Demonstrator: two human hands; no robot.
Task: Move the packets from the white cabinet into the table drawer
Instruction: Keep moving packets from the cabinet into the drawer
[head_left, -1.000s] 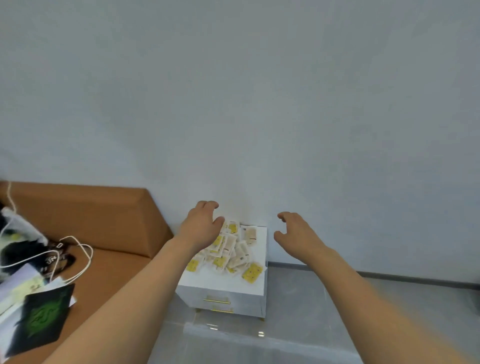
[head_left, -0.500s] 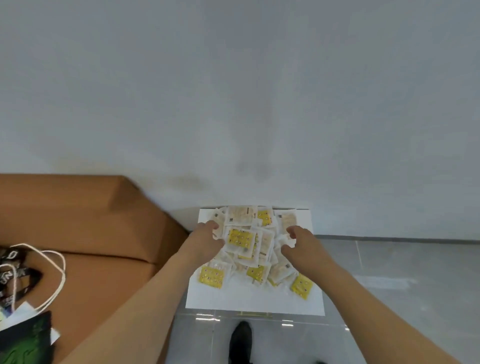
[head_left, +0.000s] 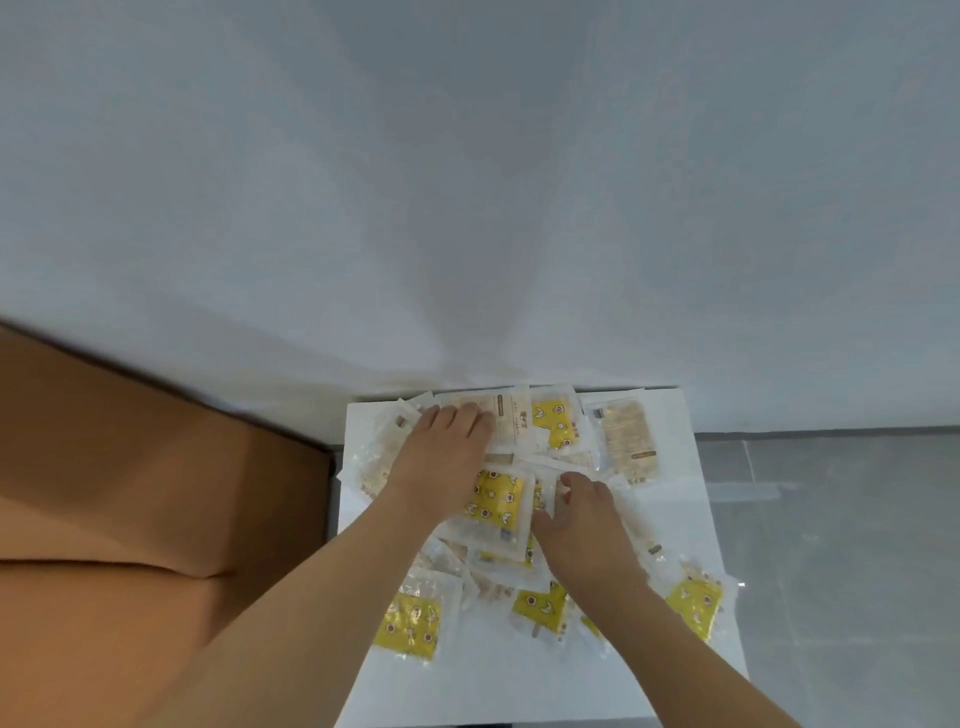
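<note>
Home rm; sofa (head_left: 156, 493); cabinet (head_left: 691, 519)

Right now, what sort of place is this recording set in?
Probably a home living room or bedroom. A low white cabinet strewn with packets stands against a plain pale wall, beside a tan upholstered sofa, on a glossy grey tiled floor.

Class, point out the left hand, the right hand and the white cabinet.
left hand (head_left: 441, 467), head view, back of the hand.
right hand (head_left: 582, 525), head view, back of the hand.
white cabinet (head_left: 519, 686), head view, bare top near the front edge.
</note>
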